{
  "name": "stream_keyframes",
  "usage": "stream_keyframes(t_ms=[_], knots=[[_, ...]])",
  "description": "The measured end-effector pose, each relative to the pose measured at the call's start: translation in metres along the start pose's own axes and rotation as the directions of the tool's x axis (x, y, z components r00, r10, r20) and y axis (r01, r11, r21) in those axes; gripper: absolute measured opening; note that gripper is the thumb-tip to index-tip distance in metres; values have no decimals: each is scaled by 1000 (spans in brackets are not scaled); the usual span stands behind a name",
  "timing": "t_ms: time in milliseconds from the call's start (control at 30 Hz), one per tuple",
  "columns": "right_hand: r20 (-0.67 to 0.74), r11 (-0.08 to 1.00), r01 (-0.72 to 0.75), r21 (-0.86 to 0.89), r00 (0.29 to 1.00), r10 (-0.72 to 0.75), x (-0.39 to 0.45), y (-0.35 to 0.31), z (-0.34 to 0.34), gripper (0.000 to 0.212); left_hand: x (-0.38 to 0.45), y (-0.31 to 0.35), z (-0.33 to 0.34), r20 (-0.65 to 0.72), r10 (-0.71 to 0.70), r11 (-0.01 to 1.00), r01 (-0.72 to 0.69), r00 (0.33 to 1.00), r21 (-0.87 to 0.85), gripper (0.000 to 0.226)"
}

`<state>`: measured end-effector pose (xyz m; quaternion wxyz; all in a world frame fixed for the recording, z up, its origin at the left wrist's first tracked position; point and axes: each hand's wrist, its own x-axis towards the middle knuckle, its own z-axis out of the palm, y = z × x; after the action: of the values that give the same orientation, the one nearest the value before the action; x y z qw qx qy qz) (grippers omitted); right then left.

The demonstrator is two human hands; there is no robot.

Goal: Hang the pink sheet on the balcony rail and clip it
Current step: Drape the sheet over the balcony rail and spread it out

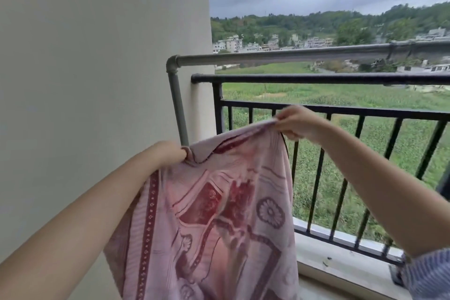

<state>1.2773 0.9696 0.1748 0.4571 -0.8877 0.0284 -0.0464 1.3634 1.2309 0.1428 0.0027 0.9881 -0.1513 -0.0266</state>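
Fingers [283,121] of the right hand [298,124] pinch the top edge of the pink sheet [219,214] at centre frame. Fingers of the left hand [170,152], curled, grip the same edge lower and to the left, beside the grey pipe upright [179,109]. Between the two hands the edge sags slightly. Below them the sheet, printed with dark red patterns, hangs down to the bottom edge of the frame, in front of the cream wall [97,68] and the black balcony rail [316,78]. It does not lie over the rail. A grey pipe bar [292,54] runs above the black rail. A striped sleeve [428,273] shows at lower right.
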Motion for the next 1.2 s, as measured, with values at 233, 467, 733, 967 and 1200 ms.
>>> stream_keyframes(t_ms=[233, 467, 733, 967, 1200], knots=[[-11, 989, 104, 107, 995, -103, 14, -70, 10, 28, -33, 46, -1, -184, 415, 350, -343, 891, -872, 57], [-99, 930, 251, 269, 968, -232, 4, -30, 43, 37, -16, 50, -5, -374, 13, 231, -367, 927, -901, 38], [16, 998, -20, -67, 1000, 21, -9, 27, 113, 23, -16, 28, -45, -417, 94, 219, -427, 904, -877, 44], [-413, 930, -9, -369, 897, -155, -10, -32, 9, 28, -4, -29, -70, -507, -50, 997, 16, 860, -70, 29], [-714, 934, 357, -15, 650, -259, 22, -145, -60, 23, 4, -4, -154, -308, 10, -93, -306, 951, -947, 14]])
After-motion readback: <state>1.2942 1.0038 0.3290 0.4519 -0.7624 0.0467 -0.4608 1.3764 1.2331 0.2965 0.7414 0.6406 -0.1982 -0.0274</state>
